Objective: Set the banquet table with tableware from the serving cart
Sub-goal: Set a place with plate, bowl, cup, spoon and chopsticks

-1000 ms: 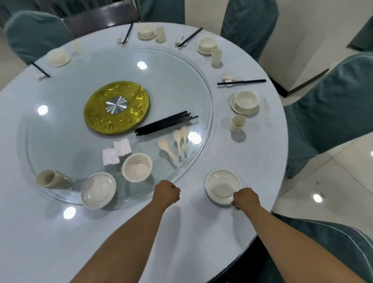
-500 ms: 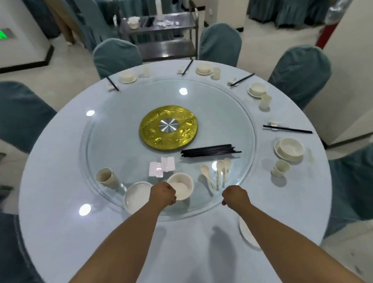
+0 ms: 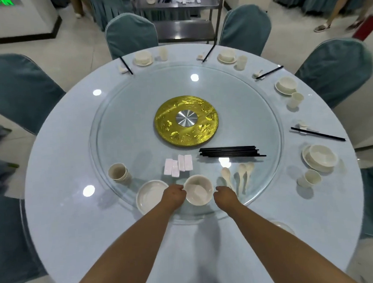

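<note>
Head view: bowl (image 3: 198,190) between curled left hand (image 3: 173,196), touching its rim, and curled right hand (image 3: 225,196).

I am finding no readable text, label, brand or number anywhere. I am seeing a green lit sign (image 3: 1,2) glowing on the wall at the far left, cut off by the frame edge, its marks illegible.
</note>
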Demonstrator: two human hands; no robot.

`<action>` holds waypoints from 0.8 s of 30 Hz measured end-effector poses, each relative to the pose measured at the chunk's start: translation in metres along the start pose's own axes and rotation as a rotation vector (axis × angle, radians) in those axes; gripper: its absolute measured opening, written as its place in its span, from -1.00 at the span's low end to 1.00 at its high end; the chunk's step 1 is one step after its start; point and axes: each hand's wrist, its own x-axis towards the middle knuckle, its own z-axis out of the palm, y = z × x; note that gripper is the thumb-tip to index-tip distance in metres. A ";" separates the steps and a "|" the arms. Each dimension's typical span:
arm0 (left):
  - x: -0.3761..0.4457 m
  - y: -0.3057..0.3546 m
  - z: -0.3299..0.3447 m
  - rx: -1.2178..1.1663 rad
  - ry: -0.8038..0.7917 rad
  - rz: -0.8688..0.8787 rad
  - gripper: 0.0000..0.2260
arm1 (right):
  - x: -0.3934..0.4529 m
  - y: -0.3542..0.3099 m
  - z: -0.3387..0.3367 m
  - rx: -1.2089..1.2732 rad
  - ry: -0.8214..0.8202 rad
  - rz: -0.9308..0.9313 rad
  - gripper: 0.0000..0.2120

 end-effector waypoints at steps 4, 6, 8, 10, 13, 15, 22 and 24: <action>0.006 0.000 0.002 -0.065 -0.015 -0.004 -0.78 | 0.008 -0.002 0.004 0.049 -0.006 0.031 -0.75; 0.008 -0.001 0.002 -0.121 -0.004 -0.023 -0.82 | 0.010 -0.004 0.002 0.036 -0.013 0.021 -0.73; 0.010 0.001 0.001 -0.173 0.011 -0.052 -0.82 | 0.010 -0.006 -0.001 0.041 -0.024 0.029 -0.83; 0.011 0.001 -0.001 -0.203 0.035 -0.074 -0.83 | 0.011 -0.005 -0.002 0.060 -0.020 0.025 -0.89; 0.013 0.002 -0.003 -0.237 0.076 -0.078 -0.86 | 0.011 -0.008 -0.003 0.047 0.009 0.023 -0.83; 0.014 0.003 -0.004 -0.267 0.117 -0.069 -0.82 | 0.010 -0.010 -0.005 0.044 0.049 0.022 -0.72; -0.008 0.025 -0.006 -0.432 0.139 -0.011 -0.92 | -0.017 -0.008 -0.022 0.333 0.235 -0.030 -0.80; -0.015 0.033 0.001 -0.412 0.114 0.011 -0.99 | -0.027 0.001 -0.032 0.401 0.241 -0.021 -0.85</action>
